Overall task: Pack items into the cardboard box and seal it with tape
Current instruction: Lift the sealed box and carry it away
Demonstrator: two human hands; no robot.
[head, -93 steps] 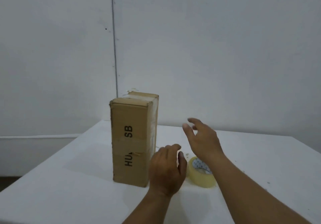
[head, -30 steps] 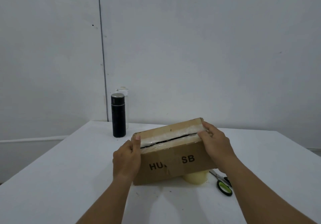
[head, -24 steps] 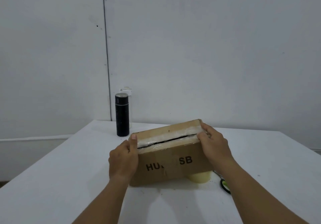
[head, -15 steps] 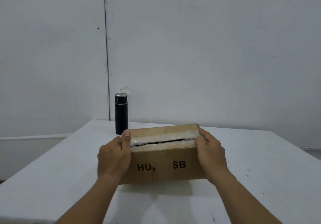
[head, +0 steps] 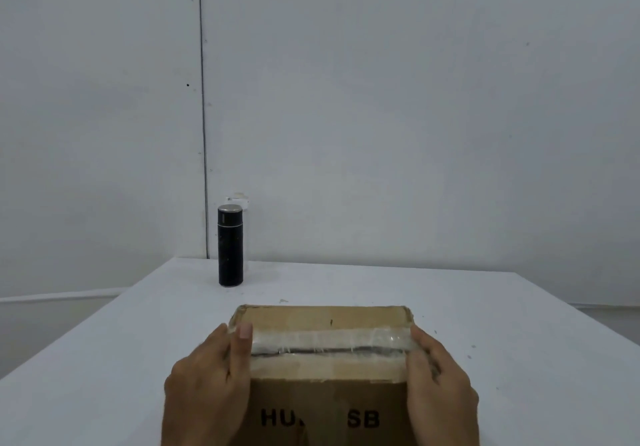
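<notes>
A brown cardboard box (head: 325, 369) lies flat at the near edge of the white table (head: 485, 334), its printed side facing me. Clear tape (head: 329, 340) runs along the top seam, where a dark slit shows between the flaps. My left hand (head: 204, 386) grips the box's left end, thumb lying on the taped top. My right hand (head: 440, 383) grips the right end, thumb at the tape's edge. The tape roll and scissors are out of sight.
A black cylindrical flask (head: 230, 246) with a silver cap stands upright at the back left of the table, close to the white wall (head: 381, 116). A small clear item sits behind it. The table's left edge drops off to a floor strip.
The box went from standing on end to lying flat in both hands, then was drawn toward me and squared up. The tape roll and scissors dropped out of view.
</notes>
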